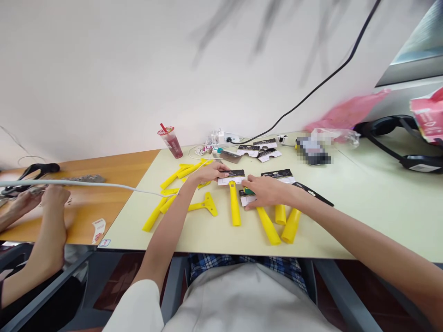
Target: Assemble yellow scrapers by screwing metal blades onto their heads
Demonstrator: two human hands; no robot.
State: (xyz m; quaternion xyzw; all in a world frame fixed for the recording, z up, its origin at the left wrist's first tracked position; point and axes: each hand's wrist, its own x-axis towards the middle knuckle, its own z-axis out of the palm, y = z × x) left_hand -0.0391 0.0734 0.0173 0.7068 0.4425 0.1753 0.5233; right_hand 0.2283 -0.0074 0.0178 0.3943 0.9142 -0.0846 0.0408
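My left hand (212,172) pinches the left end of a black-and-white header card (231,178). A yellow-handled scraper (234,205) lies below that card, its upper end under it and its handle toward me. My right hand (265,190) is closed round a small green object (248,190), mostly hidden by the fingers, beside the card's right end. Another card (246,199) shows under my right hand. Several yellow handles (268,227) lie just in front of it, one group with a card (278,174) behind. Left of the middle rests a loose yellow scraper (209,204) with a wide head.
More yellow scrapers (154,214) are heaped at the left. Loose cards (248,150) and a power strip (219,137) sit along the wall, with a drink cup (173,143). A white cable (121,186) crosses my left arm. Another person's hands (55,196) work at the left table.
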